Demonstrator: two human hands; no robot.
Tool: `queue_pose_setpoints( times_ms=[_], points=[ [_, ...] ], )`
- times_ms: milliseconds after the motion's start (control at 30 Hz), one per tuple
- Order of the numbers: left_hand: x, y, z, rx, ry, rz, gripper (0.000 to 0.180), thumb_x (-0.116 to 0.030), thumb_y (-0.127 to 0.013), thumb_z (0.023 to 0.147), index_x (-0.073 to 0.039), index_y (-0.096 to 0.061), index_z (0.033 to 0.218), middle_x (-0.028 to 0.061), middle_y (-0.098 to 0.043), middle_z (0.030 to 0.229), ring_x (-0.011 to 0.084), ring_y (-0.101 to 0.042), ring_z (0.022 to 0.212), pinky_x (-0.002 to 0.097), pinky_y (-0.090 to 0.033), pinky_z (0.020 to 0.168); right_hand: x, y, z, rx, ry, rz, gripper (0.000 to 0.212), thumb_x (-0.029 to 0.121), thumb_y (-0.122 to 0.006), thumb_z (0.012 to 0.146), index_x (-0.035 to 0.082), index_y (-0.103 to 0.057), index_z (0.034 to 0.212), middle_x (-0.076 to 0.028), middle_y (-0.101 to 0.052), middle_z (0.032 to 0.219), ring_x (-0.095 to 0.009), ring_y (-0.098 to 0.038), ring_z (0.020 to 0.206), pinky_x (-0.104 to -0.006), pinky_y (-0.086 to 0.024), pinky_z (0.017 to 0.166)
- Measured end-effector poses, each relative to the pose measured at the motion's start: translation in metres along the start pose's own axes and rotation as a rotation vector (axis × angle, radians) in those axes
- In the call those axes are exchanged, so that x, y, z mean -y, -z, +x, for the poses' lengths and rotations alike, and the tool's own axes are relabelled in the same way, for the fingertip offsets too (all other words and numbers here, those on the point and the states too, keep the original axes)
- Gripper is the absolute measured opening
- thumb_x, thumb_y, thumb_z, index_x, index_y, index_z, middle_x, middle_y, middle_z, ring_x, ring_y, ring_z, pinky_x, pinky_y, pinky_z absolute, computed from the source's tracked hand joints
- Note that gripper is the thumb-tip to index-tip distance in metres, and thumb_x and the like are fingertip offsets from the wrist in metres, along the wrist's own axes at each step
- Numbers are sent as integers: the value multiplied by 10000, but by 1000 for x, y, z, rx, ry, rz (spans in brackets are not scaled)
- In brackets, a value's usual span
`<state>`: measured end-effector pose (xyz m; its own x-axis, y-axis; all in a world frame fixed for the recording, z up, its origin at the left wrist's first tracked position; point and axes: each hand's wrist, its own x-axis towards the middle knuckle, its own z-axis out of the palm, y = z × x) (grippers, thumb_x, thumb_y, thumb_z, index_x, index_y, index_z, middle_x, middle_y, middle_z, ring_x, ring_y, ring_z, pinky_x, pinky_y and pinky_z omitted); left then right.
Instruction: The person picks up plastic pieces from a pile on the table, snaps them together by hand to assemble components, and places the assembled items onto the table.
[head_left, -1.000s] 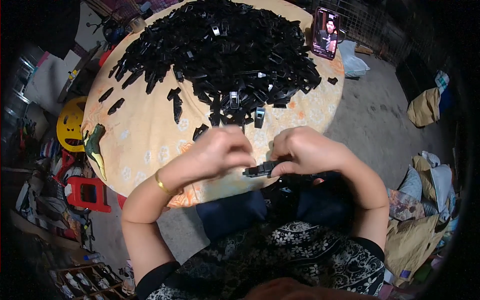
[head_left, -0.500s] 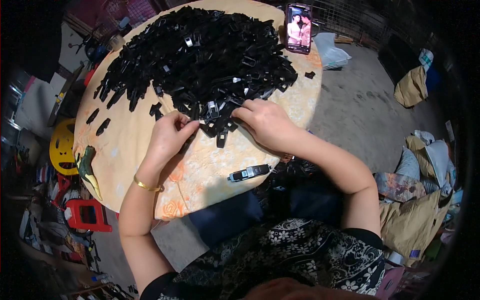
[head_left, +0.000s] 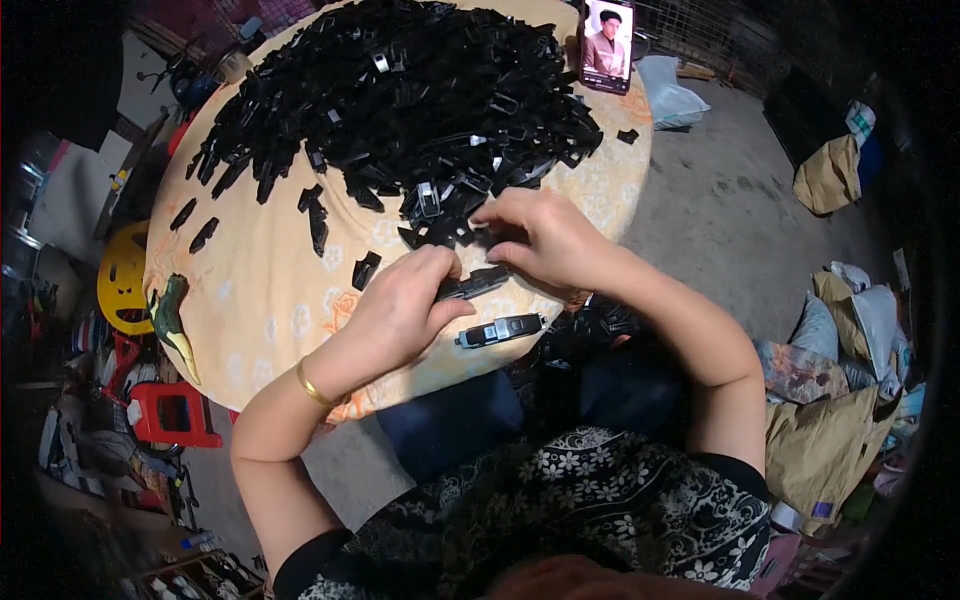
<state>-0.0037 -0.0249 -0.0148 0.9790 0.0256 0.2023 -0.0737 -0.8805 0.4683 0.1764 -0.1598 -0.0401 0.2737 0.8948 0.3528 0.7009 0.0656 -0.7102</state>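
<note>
A large heap of black plastic parts (head_left: 380,120) covers the far side of the round table. My left hand (head_left: 400,300), with a gold bangle at the wrist, is in front of the heap; its curled fingers and thumb close on a long black plastic part (head_left: 480,283). To its right, my right hand (head_left: 550,235) bends its fingers and thumb in at the near edge of the heap. Its fingertips hide whatever they grip. Nearer the table's front edge lies a black piece with a grey middle (head_left: 500,331), touched by neither hand.
The table wears a peach flowered cloth (head_left: 270,330). A phone playing video (head_left: 607,45) stands at the far right. Several stray black parts lie left of my hands, beyond a curved green-and-yellow object (head_left: 172,325). A red stool (head_left: 172,414) and bags (head_left: 830,450) are on the floor.
My left hand has moved right and nearer to me, and a long black part now shows at its fingers. The right hand has shifted slightly right, its thumb now visible. The phone picture has changed.
</note>
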Motion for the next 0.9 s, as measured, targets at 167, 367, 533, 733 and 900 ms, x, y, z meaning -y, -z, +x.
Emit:
queue_pose_setpoints(
  times_ms=[167,367,533,733,900],
  points=[
    [-11,1,0,37,42,14,351,-182,-666,841,-42,-545,1140,183,-630,964,373,-621,871,410,-502,727,-6,2,0,71,41,-154,302,130,-719,732,32,-643,1007,-147,-640,951,-336,-611,947,-411,-499,820],
    [-6,-7,-7,26,89,33,238,-163,-597,880,-57,-621,1092,160,-642,842,373,-626,762,422,-508,668,4,15,-7,160,23,-250,265,125,-729,718,31,-641,950,-143,-642,909,-342,-606,924,-417,-492,803],
    [4,5,0,-2,97,-137,230,-52,-527,891,-34,-614,1103,192,-611,889,364,-608,846,411,-497,753,13,24,-20,219,114,-293,276,118,-747,713,26,-645,952,-142,-637,898,-339,-608,890,-417,-490,793],
    [-1,-1,2,-91,89,-45,220,-55,-664,801,-41,-651,1021,130,-548,871,320,-575,848,389,-483,747,24,18,-24,86,145,-153,263,131,-759,707,33,-675,936,-126,-638,841,-339,-617,831,-413,-498,738],
    [-7,-17,4,-135,27,59,185,-134,-741,749,-32,-653,876,117,-557,881,310,-569,839,385,-473,718,25,7,-26,57,242,-293,236,131,-763,692,44,-688,898,-96,-611,779,-296,-613,781,-390,-490,677]
  ],
)
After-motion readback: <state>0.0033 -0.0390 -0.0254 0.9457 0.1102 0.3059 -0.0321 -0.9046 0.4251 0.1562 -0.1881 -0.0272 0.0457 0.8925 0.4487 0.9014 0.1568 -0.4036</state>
